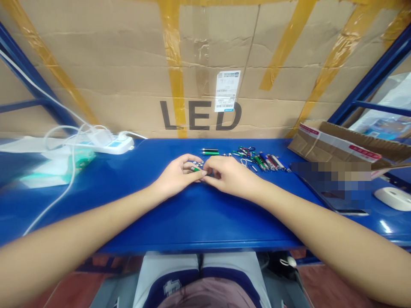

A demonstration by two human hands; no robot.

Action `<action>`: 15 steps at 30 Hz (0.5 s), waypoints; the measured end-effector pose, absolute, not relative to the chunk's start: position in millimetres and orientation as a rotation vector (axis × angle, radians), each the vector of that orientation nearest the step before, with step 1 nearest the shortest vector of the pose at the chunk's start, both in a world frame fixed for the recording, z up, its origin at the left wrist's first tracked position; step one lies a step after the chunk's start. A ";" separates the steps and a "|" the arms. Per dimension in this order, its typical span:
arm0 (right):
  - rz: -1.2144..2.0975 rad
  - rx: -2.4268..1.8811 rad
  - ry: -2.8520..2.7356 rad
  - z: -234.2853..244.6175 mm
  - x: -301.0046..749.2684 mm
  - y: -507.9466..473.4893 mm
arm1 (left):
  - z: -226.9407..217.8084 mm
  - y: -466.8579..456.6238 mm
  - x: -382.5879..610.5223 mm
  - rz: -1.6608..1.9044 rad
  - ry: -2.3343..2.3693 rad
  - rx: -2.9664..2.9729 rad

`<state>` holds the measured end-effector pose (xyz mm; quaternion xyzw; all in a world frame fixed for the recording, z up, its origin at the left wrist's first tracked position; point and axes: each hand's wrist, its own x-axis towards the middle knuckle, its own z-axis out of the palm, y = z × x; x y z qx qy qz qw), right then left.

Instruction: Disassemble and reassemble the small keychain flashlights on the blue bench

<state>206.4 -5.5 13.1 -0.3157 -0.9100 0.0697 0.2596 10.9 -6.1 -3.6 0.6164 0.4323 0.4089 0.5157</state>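
Green tube (194, 169): there it was, over the blue table (192, 222), long axis slanting down rightward!
Left hand (173, 176): nearer, thumb and fingers gripping it.
Right hand (231, 173): curled by its lower end; pinching or not, couldn't tell.

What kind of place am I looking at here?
Probably a small workshop or packing bench: a blue table holds loose metal tubes, a power strip sits at left, and a big carton marked LED stands behind.
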 end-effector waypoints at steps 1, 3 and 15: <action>0.204 -0.877 -2.466 13.5 205.6 -5.1 | -4.0 -5.9 11.0 0.985 1.034 1.487; 0.231 -0.976 -2.464 17.5 206.7 -3.4 | -4.1 -4.7 10.7 1.001 1.033 1.496; -0.114 -2.457 -2.120 59.3 308.5 47.6 | -1.3 3.9 -0.4 1.107 1.169 1.780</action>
